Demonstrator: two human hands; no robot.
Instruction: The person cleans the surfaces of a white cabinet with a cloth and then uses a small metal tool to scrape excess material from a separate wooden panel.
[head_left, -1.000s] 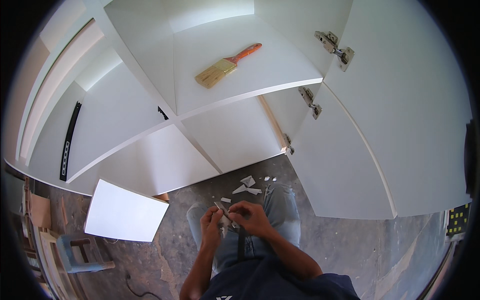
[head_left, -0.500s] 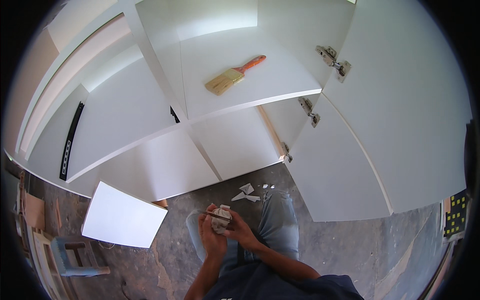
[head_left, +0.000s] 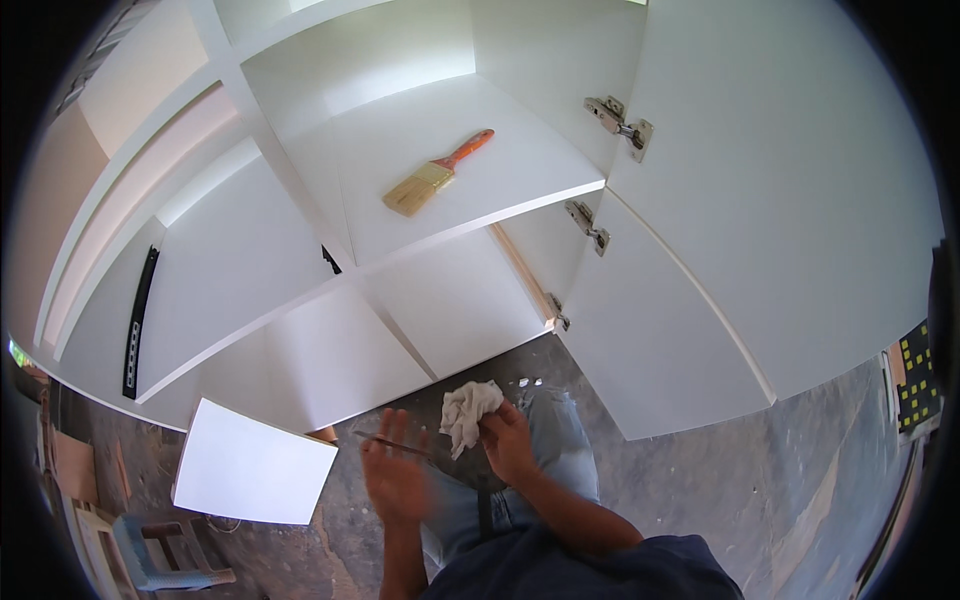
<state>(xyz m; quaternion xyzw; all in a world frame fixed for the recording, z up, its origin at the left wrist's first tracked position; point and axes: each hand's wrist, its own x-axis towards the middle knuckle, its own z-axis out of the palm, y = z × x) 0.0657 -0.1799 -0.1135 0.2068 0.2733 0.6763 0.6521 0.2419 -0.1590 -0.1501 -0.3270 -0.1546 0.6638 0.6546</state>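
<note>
White cabinet [head_left: 420, 200] with open compartments filled most of the view, doors [head_left: 760, 200] swung open at right, metal hinges [head_left: 618, 118] showing on their inner edge. Grey concrete floor [head_left: 700, 490] ran below it. White loose panel [head_left: 250, 470] lay on the floor at lower left, near a light-blue stool [head_left: 150, 555]. Black slotted strip [head_left: 137, 325] stood along a left compartment wall. Paintbrush [head_left: 435, 175] with orange handle and pale bristles lay flat on the upper shelf [head_left: 500, 190], well apart from the hands. Person sat or crouched in blue jeans [head_left: 555, 455], forearms coming in from the bottom edge. Right hand [head_left: 508, 440] was closed around a crumpled off-white rag [head_left: 468, 408], held up over the knee, just in front of the lowest compartment. Left hand [head_left: 393, 482] was blurred, palm open and fingers spread, with a thin dark rod-like tool [head_left: 390, 446] lying across the fingertips; grip on it couldn't be told, tool type too blurred to name. Hands were near each other, not touching. Small white bits [head_left: 527, 381] lay on the floor just past the rag.
</note>
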